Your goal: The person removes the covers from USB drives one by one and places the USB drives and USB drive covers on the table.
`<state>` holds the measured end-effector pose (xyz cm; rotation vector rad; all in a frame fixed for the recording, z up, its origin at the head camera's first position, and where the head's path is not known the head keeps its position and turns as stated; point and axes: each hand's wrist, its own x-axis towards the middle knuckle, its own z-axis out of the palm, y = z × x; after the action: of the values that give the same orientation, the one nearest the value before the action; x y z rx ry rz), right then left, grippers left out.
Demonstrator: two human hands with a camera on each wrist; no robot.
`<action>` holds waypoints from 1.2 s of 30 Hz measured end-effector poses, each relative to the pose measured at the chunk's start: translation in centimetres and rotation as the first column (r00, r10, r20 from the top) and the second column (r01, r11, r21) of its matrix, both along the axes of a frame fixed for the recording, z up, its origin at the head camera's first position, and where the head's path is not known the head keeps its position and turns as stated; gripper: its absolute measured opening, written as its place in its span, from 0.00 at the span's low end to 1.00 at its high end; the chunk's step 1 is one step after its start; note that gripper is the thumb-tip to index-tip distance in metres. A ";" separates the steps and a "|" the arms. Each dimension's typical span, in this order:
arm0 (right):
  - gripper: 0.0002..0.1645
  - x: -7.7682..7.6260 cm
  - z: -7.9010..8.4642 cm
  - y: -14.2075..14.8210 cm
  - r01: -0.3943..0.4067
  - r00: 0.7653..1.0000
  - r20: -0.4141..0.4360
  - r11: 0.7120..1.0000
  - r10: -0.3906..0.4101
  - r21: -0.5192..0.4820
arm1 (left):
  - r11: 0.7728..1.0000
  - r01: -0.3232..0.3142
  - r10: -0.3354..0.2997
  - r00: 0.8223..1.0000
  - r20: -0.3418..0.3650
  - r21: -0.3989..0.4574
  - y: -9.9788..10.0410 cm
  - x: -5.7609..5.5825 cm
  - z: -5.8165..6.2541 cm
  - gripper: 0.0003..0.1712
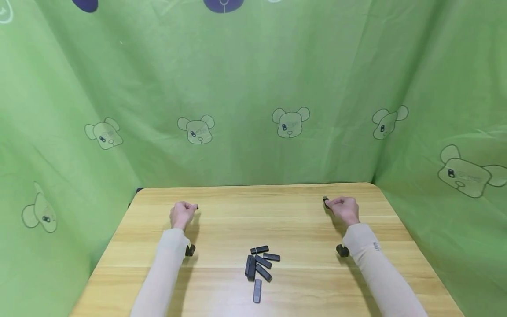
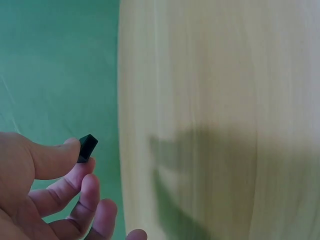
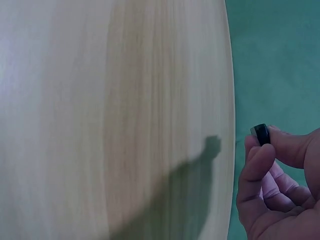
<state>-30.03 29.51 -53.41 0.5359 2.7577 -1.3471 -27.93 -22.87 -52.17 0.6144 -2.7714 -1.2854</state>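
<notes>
In the head view my left hand (image 1: pixel 183 214) is over the far left of the table. Its thumb and fingertips pinch a small black cap (image 2: pixel 88 148), mostly covered by the thumb. Over the far right, my right hand (image 1: pixel 345 209) pinches a black USB stick (image 1: pixel 326 202) between thumb and fingers. A lighter end, apparently its metal plug, sticks out, also in the right wrist view, where the USB stick (image 3: pixel 261 134) is partly hidden by the fingers. The two hands are wide apart, both raised above the wood, with shadows below them.
A loose group of several dark USB sticks (image 1: pixel 263 261) lies on the wooden table (image 1: pixel 301 229), near its middle front. One greyer stick (image 1: pixel 257 291) lies closest to me. Green curtains (image 1: pixel 245 158) with bear prints stand around the table's back and sides.
</notes>
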 end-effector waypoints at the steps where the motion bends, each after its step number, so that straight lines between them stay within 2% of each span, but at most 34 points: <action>1: 0.24 0.0 -0.1 0.0 0.001 1.000 -0.001 1.000 -0.001 -0.001 | 1.000 0.005 -0.005 1.000 -0.006 0.003 0.2 0.2 0.2 0.15; 5: 0.22 0.1 -0.6 -0.2 0.013 1.000 -0.011 1.000 -0.013 0.005 | 1.000 0.024 -0.023 0.998 -0.051 0.019 1.3 1.3 0.8 0.15; 13: 0.21 0.5 -2.5 0.3 0.043 0.999 0.027 0.998 -0.044 0.035 | 0.999 0.048 -0.046 0.993 -0.107 0.020 2.5 3.6 1.1 0.13; 18: 0.21 0.4 -2.8 0.5 0.048 0.998 0.025 0.997 -0.049 0.058 | 0.999 0.046 -0.042 0.990 -0.132 0.026 3.0 4.7 1.7 0.14; 26: 0.22 -0.3 -2.4 0.7 0.075 0.997 0.025 0.993 -0.078 0.090 | 0.999 0.028 -0.024 0.985 -0.171 0.020 3.3 5.0 2.4 0.14; 32: 0.22 -0.5 -2.2 1.0 0.080 0.997 0.015 0.994 -0.081 0.074 | 1.000 0.026 -0.024 0.986 -0.165 0.011 3.1 4.7 1.9 0.15; 36: 0.25 -0.2 -1.3 0.8 0.102 0.995 -0.022 0.993 -0.101 0.056 | 0.999 0.040 -0.037 0.986 -0.160 0.016 2.9 4.3 1.4 0.16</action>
<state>-30.24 30.29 -54.74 0.6786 2.8278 -1.3023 -23.58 -19.99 -50.72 0.4397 -2.6563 -1.3073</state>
